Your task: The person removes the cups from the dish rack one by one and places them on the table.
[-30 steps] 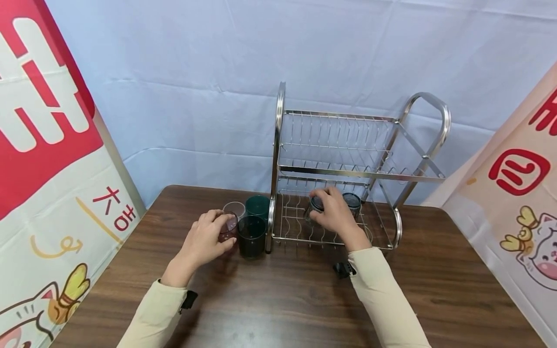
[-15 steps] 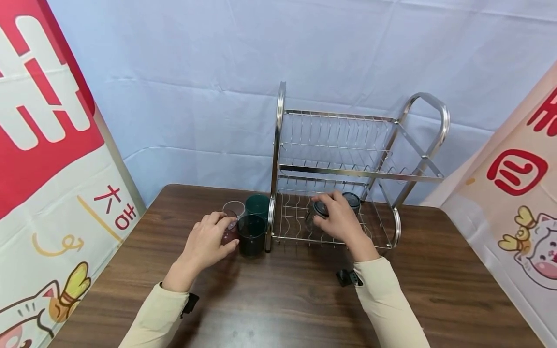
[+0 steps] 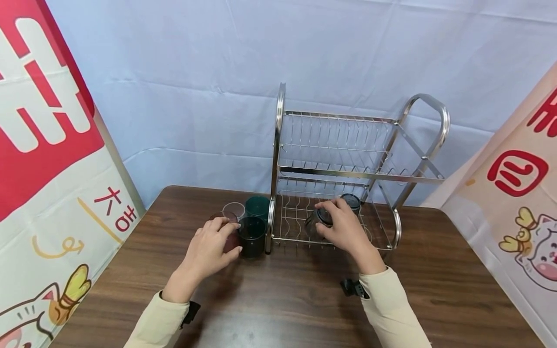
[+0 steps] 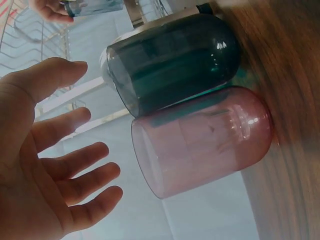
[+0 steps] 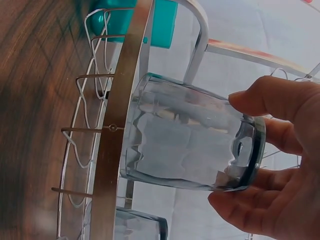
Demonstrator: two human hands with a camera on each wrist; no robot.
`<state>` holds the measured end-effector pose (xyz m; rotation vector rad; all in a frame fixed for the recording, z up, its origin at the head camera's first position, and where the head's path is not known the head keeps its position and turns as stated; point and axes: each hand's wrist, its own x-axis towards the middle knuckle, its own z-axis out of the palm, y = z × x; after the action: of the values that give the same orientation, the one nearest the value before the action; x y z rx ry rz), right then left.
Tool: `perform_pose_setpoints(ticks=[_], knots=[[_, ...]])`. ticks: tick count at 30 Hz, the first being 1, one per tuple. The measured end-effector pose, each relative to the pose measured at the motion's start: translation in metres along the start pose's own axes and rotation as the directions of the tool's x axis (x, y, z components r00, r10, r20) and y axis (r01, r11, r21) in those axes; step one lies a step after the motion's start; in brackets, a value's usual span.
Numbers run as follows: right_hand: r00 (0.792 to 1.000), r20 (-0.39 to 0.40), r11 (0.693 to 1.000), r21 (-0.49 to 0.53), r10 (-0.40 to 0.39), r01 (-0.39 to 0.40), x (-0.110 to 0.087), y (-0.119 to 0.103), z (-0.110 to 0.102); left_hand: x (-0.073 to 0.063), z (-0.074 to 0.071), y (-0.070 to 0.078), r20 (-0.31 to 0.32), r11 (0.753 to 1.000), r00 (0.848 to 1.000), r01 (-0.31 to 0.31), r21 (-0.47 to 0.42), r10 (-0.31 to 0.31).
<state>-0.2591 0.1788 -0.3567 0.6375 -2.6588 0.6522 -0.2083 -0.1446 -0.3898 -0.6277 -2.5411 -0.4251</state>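
Note:
My left hand (image 3: 205,253), fingers loosely spread, hovers beside a pink glass (image 4: 205,145); in the left wrist view there is a gap between the fingertips and its rim. A dark glass (image 3: 251,241) stands upright against the pink one. Behind them are a clear glass (image 3: 234,209) and a green glass (image 3: 257,205). With thumb and fingers, my right hand (image 3: 348,229) grips a grey-blue glass (image 5: 185,135) near its thick base. That glass is upside down, rim at the wires of the rack's lower tier. Another grey-blue glass (image 3: 351,202) sits behind it, also base up.
A two-tier metal dish rack (image 3: 339,171) stands on the wooden table (image 3: 278,295); its upper tier overhangs the back of the lower one. The rack's left leg is right beside the dark and green glasses. Pale cloth (image 3: 196,96) hangs behind the table.
My right hand has shifted slightly towards me and to the right, with the grey-blue glass. My left hand has drawn back a little from the pink glass, its fingers loosened.

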Motion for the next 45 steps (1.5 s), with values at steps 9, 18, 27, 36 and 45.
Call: perform_pose_setpoints(ticks=[9,18,27,36,45], knots=[[0.998,-0.060,0.999,0.004,-0.035,0.035,-0.009,-0.006,-0.006,-0.001,0.003,0.009,0.005,1.000,1.000,-0.003,-0.015,0.004],[0.994,-0.102,0.999,0.024,-0.041,0.044,-0.019,-0.007,-0.005,-0.004,0.011,0.015,0.018,0.998,1.000,-0.015,-0.068,0.017],[0.988,-0.136,0.996,0.039,-0.072,0.078,-0.027,-0.012,-0.004,-0.004,0.020,0.022,-0.011,0.991,0.999,-0.047,-0.124,0.046],[0.985,-0.153,0.992,0.083,-0.082,0.095,-0.036,-0.020,-0.002,-0.005,0.031,0.031,-0.098,0.980,0.993,-0.082,-0.183,0.065],[0.961,-0.249,0.977,0.144,-0.119,0.158,-0.045,-0.020,0.007,-0.004,0.040,0.037,-0.164,0.952,0.985,-0.106,-0.286,0.060]])
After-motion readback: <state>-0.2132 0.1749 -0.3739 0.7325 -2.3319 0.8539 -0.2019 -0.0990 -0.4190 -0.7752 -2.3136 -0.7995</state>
